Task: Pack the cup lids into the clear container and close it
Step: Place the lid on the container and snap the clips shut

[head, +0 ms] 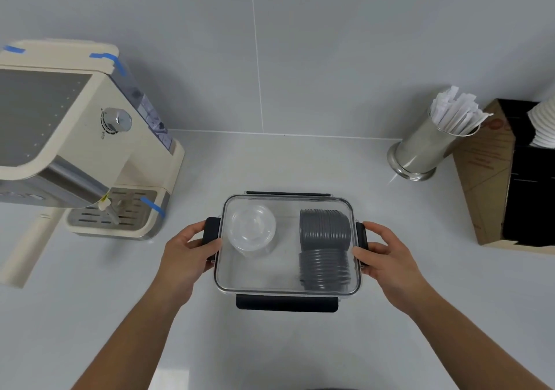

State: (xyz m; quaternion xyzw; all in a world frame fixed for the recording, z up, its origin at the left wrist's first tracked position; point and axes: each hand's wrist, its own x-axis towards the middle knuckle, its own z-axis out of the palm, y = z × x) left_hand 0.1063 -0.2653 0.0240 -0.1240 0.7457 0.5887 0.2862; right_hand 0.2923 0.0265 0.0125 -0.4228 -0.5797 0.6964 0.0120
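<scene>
Container: we see a clear rectangular plastic container [288,281], black clips, lid on, flat on counter.
Lids inside: clear stack [251,231] left; dark grey stacks [325,248] right.

the coffee machine [69,137] ran off the left edge, so we saw only part of it. the cardboard box [492,191] and the white cups [545,125] inside it were cut by the right edge. print on the box was too blurred to read.

clear glossy plastic container [288,287] — matt grey lids [324,227] — brushed-metal holder [420,152]
</scene>
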